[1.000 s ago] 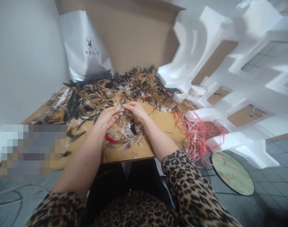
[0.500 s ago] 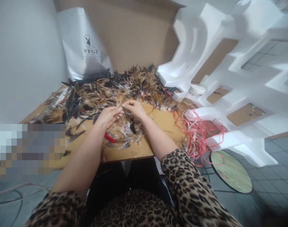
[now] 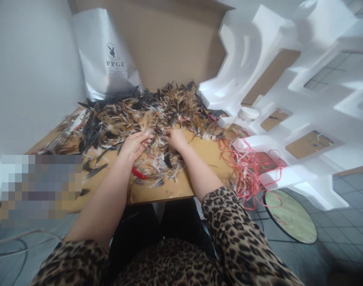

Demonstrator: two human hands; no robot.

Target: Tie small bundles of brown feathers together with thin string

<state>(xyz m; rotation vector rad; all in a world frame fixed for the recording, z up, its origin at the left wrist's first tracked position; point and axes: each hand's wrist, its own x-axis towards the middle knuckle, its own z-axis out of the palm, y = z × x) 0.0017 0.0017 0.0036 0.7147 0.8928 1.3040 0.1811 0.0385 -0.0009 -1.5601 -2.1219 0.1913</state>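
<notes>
A tan feather rises from the pinched fingertips of my left hand, above the wooden table. My right hand is a short way to the right, its fingers curled down at the edge of the loose feathers; what they grip, if anything, is hidden. Brown and black feathers lie in a wide heap beyond both hands. Under and between my hands are loose feather bits with pale quills. A red-handled tool lies close to my left wrist, partly covered.
At the back left stands a silver bag. White foam packing pieces line the right side, with a lidded jar by them. Tangled red ribbon hangs over the table's right edge, above a round stool.
My right hand has parted from my left, moving right and slightly down to the feathers. My left hand has shifted a little left, still pinching the feather.
</notes>
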